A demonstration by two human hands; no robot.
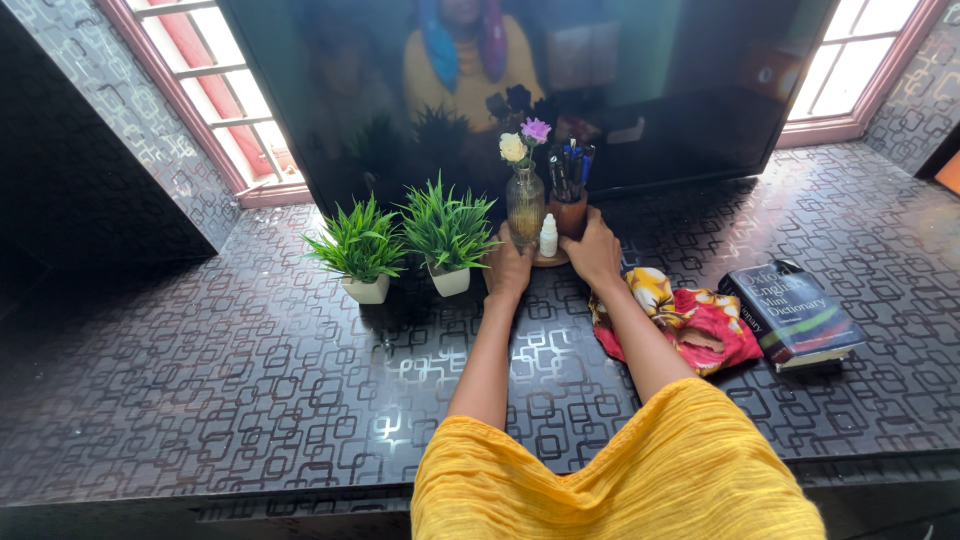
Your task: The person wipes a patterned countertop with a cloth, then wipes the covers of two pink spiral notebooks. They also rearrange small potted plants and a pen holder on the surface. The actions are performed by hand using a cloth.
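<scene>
Fingers of both hands — L (507,268), R (594,252) — curled on round tray (549,260)

Vase (524,205), bottle (548,237) on tray (551,260)

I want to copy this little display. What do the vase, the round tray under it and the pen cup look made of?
Vase: probably glass, amber-tinted and see-through, with a ribbed look. Round tray, held by the left hand and right hand: looks like wood, light brown and matte. Pen cup: reddish brown, maybe wood or ceramic; hard to tell.
</scene>
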